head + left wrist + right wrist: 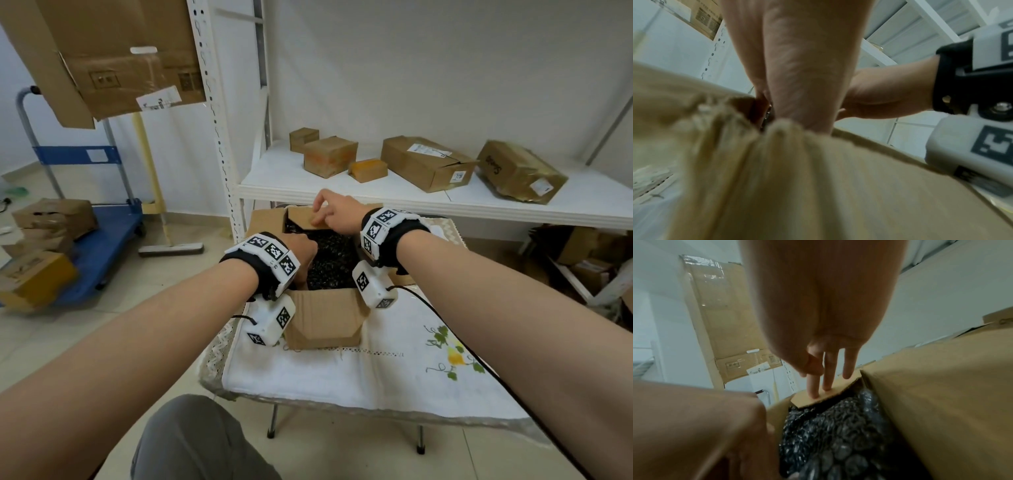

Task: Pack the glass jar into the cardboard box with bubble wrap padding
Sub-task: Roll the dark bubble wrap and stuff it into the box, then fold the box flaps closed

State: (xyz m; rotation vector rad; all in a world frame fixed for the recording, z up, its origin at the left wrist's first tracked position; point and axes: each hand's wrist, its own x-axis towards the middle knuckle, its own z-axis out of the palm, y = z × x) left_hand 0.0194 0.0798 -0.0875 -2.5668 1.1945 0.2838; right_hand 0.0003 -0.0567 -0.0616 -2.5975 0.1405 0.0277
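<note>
The right hand [337, 214] reaches over the cardboard box [325, 320] to its far side, fingers [827, 378] straight and laid flat on the small far flap [826, 395], pressing it; the thumb is lifted clear. The left hand [301, 248] is at the box's left wall, its fingers dipping down inside the opening and hidden there, so I cannot tell whether they are curled on anything or loose. Both forearms stretch out from the near side, each with a tagged wrist unit.

Dark bubble wrap [329, 260] fills the inside of the box; its bubbles shine in the right wrist view. The glass jar is not visible, and whether it lies under the wrap cannot be told.

The box stands with its near flap folded outward on a white embroidered cloth [394, 363] covering the table [239, 394]. Behind the box, a white shelf [428, 197] carries several cartons.
</note>
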